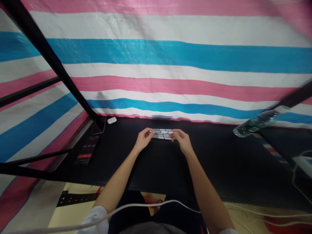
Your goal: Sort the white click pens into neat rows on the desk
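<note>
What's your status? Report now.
Left hand and right hand on either end of row of grey-and-white marker pens. Phone off left, water bottle off right.

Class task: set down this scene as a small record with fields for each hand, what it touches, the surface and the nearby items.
left hand: fingers on the left end of the pens
right hand: fingers on the right end of the pens
pens: several, white and grey, side by side
surface: black table
nearby: earbud case, phone, plastic water bottle
</note>
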Demonstrator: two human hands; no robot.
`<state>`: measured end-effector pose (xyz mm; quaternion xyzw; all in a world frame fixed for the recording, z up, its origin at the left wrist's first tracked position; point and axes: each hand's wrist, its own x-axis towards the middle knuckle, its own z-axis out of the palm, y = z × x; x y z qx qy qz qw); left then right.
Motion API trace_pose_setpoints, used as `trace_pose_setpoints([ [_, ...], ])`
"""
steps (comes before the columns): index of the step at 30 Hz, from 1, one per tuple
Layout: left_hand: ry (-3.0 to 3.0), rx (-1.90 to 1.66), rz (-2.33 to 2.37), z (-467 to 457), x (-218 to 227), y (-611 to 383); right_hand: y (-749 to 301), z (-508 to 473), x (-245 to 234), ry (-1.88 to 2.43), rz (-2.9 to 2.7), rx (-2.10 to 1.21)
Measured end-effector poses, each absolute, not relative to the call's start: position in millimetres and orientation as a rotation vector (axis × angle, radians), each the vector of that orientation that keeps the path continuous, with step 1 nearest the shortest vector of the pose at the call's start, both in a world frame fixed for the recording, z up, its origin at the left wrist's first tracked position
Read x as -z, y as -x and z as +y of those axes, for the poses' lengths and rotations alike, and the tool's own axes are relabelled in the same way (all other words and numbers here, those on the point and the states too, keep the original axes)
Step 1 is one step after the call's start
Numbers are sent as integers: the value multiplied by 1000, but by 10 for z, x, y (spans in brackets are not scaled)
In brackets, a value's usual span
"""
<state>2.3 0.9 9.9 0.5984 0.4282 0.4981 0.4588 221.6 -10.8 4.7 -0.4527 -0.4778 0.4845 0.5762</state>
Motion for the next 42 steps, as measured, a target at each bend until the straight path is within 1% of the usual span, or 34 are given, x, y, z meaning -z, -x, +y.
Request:
trace_pose_setpoints([
  [6, -1469, -1229, 972, 12, -87, -19, -2219, -100, -33, 1055, -1123, -1117],
  [11, -1471, -1225, 1050, 16, -73, -16, -2222, -105, -30, 1060, -1139, -1118],
  [16, -1468, -1222, 994, 16, -80, -19, -2218, -109, -39, 1058, -1133, -1121],
  [20, -1496, -1205, 1054, 18, -74, -10, -2217, -109, -44, 1075, -1137, -1125],
  [28, -1460, -1262, 1024, 28, -94, -26, -2178, -163, -72, 1076, -1349, -1118],
  [33, -1480, -1238, 1063, 30, -66, -23, -2111, -182, -58, 1067, -1428, -1116],
  [38, -1523, -1220, 1104, 24, -54, -19, -2105, -192, -39, 1061, -1470, -1058],
  [42, -1609, -1216, 1162, 6, -78, -16, -2121, -220, -74, 1074, -1735, -881],
])
